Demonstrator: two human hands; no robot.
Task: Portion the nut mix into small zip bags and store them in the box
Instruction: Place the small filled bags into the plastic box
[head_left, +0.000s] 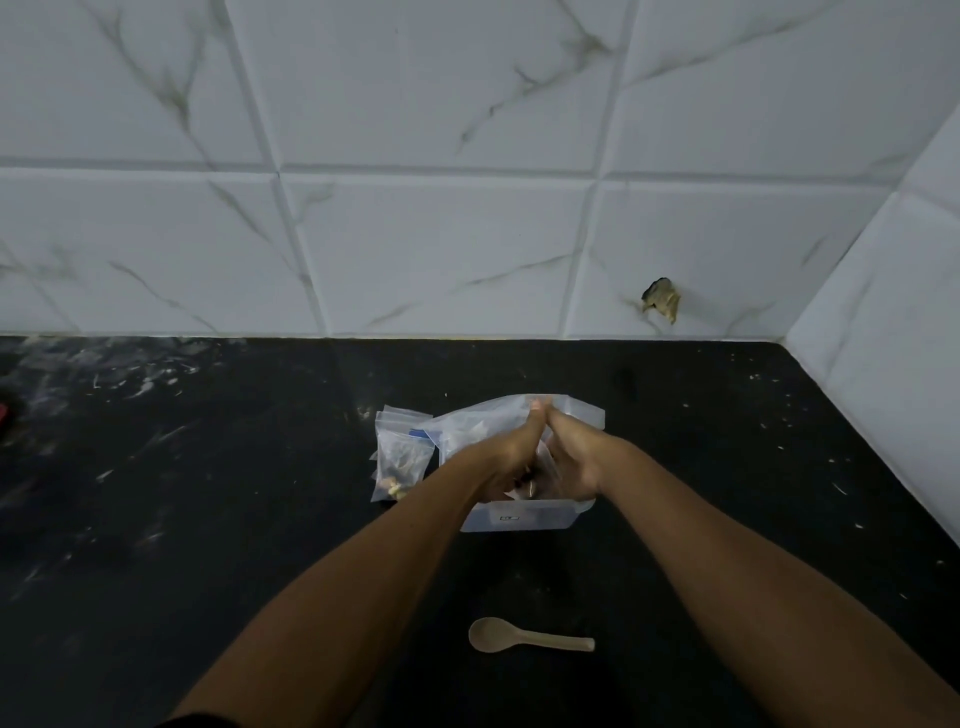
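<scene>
A clear plastic zip bag (519, 415) is pinched along its top by both the left hand (511, 452) and right hand (571, 457), above a translucent rectangular plastic box (519, 517) mid-counter; filled small bags (402, 457) lean beside it. On the black speckled stone counter (208, 493), near its front edge, lies a beige spoon (524, 636).

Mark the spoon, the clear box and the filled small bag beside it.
spoon (491, 634): head view, on its bowl.
clear box (519, 519): head view, on its near wall.
filled small bag (402, 457): head view, on its middle, left of the box.
</scene>
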